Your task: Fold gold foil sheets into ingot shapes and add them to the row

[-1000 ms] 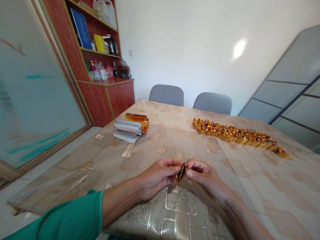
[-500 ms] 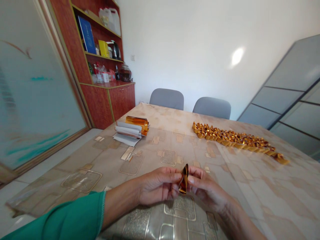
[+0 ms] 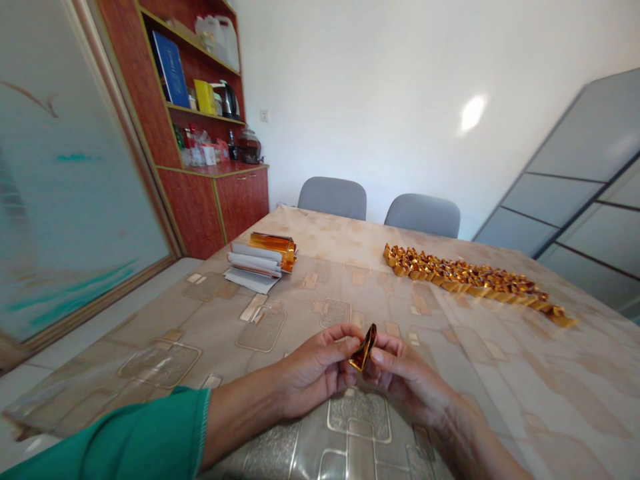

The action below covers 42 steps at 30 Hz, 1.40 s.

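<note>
A small folded piece of gold foil paper [image 3: 363, 348] is pinched between both my hands just above the table [image 3: 200, 313]. My left hand [image 3: 313, 370] grips its left side with curled fingers. My right hand [image 3: 407, 380] holds the right side, thumb pressed on the foil. A long row of several finished gold folded pieces [image 3: 470, 279] lies across the far right of the table. A stack of gold and white paper sheets [image 3: 263, 257] rests at the far left.
Two grey chairs [image 3: 333, 197] stand behind the table's far edge. A red wooden cabinet [image 3: 210, 160] with shelves of bottles and a kettle is at the back left. A glass panel [image 3: 590, 180] leans at the right.
The foil piece has been turned and tilted between my fingers, and both hands have shifted slightly nearer to me. The view has moved a little.
</note>
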Each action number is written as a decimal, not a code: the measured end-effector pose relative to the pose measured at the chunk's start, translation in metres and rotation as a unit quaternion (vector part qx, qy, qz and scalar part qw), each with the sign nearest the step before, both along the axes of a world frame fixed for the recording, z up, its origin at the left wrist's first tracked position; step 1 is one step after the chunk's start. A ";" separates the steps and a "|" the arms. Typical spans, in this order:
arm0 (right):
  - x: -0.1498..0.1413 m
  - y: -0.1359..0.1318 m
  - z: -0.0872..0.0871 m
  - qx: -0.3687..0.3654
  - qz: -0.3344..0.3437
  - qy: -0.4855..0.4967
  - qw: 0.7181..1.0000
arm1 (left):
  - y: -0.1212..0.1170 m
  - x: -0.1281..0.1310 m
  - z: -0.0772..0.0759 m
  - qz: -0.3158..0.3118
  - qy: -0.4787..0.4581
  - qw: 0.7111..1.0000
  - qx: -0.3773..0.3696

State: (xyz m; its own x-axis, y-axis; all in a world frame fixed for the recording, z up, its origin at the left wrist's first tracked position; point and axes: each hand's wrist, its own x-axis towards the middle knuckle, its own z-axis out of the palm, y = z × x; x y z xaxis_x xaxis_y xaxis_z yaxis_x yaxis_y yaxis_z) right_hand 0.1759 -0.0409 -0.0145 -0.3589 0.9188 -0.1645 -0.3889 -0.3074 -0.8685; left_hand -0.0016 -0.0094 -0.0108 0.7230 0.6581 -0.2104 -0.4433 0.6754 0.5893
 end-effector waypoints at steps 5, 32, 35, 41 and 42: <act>0.002 0.000 0.001 -0.012 -0.006 0.011 1.000 | -0.001 -0.001 0.002 -0.011 -0.017 1.000 -0.002; -0.005 -0.001 -0.007 -0.027 0.085 0.212 0.973 | 0.002 0.000 -0.008 0.039 -0.045 0.997 -0.058; -0.005 0.000 -0.008 -0.012 0.079 0.190 0.978 | 0.001 0.000 -0.008 0.031 -0.050 0.997 -0.054; -0.003 0.001 -0.013 -0.041 0.018 0.163 0.986 | 0.002 0.000 -0.010 0.033 -0.030 0.998 -0.051; -0.003 0.001 -0.013 -0.048 0.013 0.163 0.985 | 0.003 0.000 -0.010 0.034 -0.023 0.998 -0.048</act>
State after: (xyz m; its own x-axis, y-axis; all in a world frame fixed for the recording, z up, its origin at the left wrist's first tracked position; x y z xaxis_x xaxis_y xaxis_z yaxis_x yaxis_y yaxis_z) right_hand 0.1728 -0.0394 -0.0279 -0.4303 0.8944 -0.1218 -0.6331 -0.3952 -0.6656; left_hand -0.0018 -0.0068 -0.0209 0.6879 0.6840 -0.2427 -0.5152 0.6957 0.5005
